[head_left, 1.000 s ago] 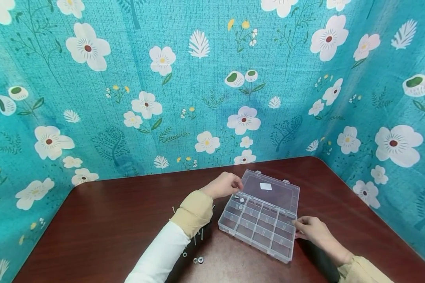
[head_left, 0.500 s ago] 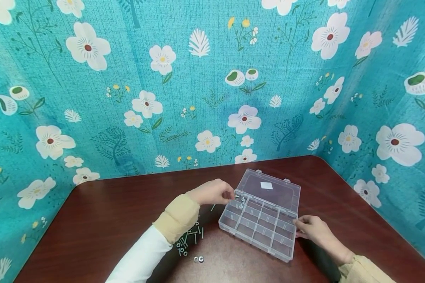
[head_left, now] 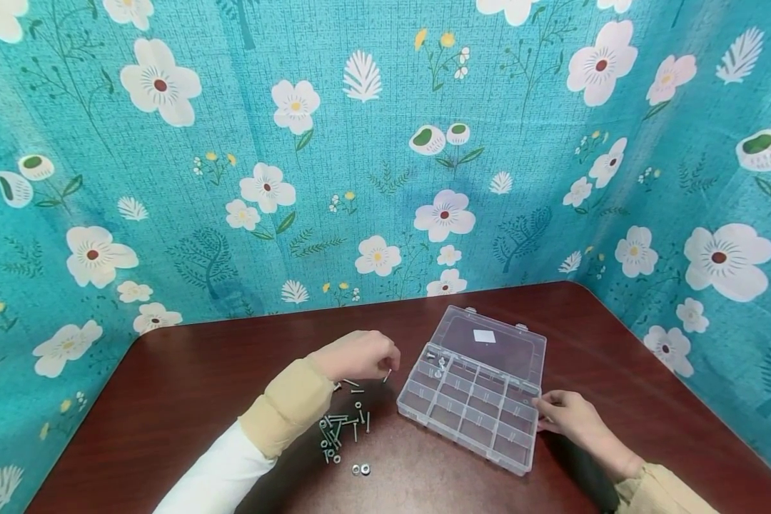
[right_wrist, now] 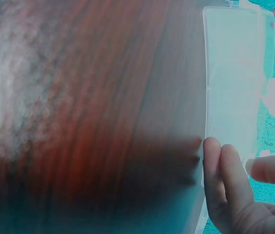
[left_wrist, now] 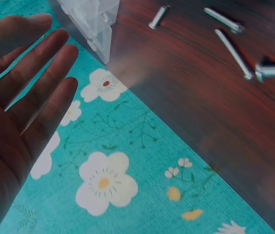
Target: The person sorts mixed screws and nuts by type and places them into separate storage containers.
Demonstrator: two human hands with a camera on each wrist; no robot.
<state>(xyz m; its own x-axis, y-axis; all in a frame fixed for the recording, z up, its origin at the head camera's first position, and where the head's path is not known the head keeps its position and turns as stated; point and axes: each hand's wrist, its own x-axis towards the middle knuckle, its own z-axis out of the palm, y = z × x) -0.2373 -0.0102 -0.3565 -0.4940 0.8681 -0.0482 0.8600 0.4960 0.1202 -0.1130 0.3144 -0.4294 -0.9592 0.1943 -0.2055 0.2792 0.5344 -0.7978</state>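
Note:
My left hand (head_left: 360, 355) hovers left of the clear plastic organizer box (head_left: 469, 430), above the table. Its fingers (left_wrist: 54, 100) are loosely extended with nothing between them in the left wrist view. A short bolt (left_wrist: 158, 17) lies on the table near the box, just below those fingertips in the head view. My right hand (head_left: 570, 422) pinches the box's right side wall, thumb on top and fingers (right_wrist: 229, 165) against the outside. The box's lid (head_left: 488, 346) is folded back. Several small metal pieces (head_left: 440, 368) sit in its back left compartments.
A loose pile of bolts (head_left: 337, 427) and nuts (head_left: 337, 459) lies left of the box. Two larger nuts (head_left: 360, 470) lie nearer the front. A teal floral cloth (head_left: 334, 178) hangs behind the dark wooden table (head_left: 218, 400).
My left hand has drawn back leftward from the box's back left corner, uncovering the hardware pile and the pieces in the compartment. The right hand keeps its hold on the box.

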